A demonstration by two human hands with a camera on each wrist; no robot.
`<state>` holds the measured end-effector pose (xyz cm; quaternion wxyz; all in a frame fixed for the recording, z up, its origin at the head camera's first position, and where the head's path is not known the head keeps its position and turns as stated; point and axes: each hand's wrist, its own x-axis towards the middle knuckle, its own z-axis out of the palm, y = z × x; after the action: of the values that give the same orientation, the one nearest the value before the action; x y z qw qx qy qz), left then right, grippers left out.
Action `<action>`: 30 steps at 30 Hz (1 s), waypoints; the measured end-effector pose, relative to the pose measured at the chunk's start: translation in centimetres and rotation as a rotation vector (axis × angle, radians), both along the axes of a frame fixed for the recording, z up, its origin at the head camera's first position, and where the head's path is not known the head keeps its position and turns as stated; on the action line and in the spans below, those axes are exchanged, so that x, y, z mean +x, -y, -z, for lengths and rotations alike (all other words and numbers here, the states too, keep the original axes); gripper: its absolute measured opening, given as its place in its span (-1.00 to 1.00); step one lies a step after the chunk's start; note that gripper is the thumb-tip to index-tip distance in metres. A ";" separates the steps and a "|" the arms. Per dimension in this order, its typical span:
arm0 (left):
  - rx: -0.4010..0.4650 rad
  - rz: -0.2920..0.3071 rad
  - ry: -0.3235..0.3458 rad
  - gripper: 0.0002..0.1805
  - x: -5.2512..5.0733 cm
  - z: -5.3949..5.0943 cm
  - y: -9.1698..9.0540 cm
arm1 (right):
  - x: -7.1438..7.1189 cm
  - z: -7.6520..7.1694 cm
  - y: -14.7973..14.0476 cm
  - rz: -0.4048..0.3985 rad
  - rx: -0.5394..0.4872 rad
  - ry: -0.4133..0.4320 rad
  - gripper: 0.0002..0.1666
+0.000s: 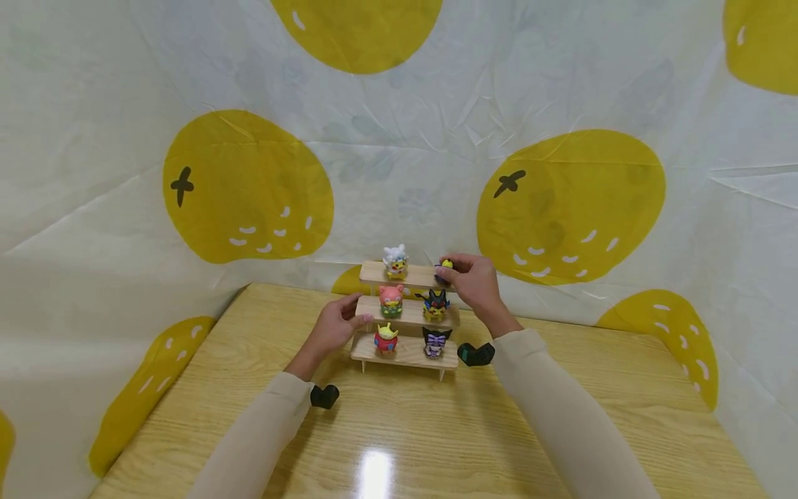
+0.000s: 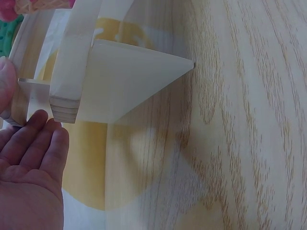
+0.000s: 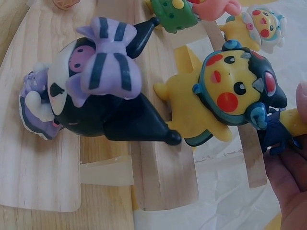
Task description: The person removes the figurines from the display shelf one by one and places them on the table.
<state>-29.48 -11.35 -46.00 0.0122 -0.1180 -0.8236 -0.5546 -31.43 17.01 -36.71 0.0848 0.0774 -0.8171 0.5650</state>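
A three-tier wooden display riser (image 1: 409, 352) stands on the table, bearing small figurines. My left hand (image 1: 333, 326) grips the left end of its middle shelf; in the left wrist view the thumb lies on one face of the board (image 2: 20, 108) and the fingers against the other. At the right end of the top shelf, my right hand (image 1: 476, 281) pinches a small yellow-and-dark figurine (image 1: 445, 271), partly hidden by the fingers. Just below it sits a yellow figurine in a black hood (image 3: 187, 98). A black-and-purple figurine (image 3: 79, 115) occupies the bottom shelf's right side.
On the left side of the tiers are a white-hooded figurine (image 1: 395, 262), a pink-hooded figurine (image 1: 391, 300) and a green three-eyed alien figurine (image 1: 386, 338) in red. A white cloth (image 1: 405, 173) with yellow fruit prints hangs behind the wooden table (image 1: 561, 409).
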 end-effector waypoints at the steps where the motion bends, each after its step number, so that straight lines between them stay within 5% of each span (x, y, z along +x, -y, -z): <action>1: 0.000 0.001 0.001 -0.30 0.0 0.0 0.0 | 0.0 -0.1 0.0 -0.001 -0.004 0.003 -0.64; 30: 0.005 0.005 0.025 -0.27 0.2 -0.2 -0.1 | 0.6 -0.5 -2.2 0.002 0.067 -0.023 -0.63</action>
<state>-29.27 -11.25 -45.78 0.0007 -0.1131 -0.8221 -0.5581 -30.82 19.22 -36.26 0.0921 0.0861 -0.8345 0.5364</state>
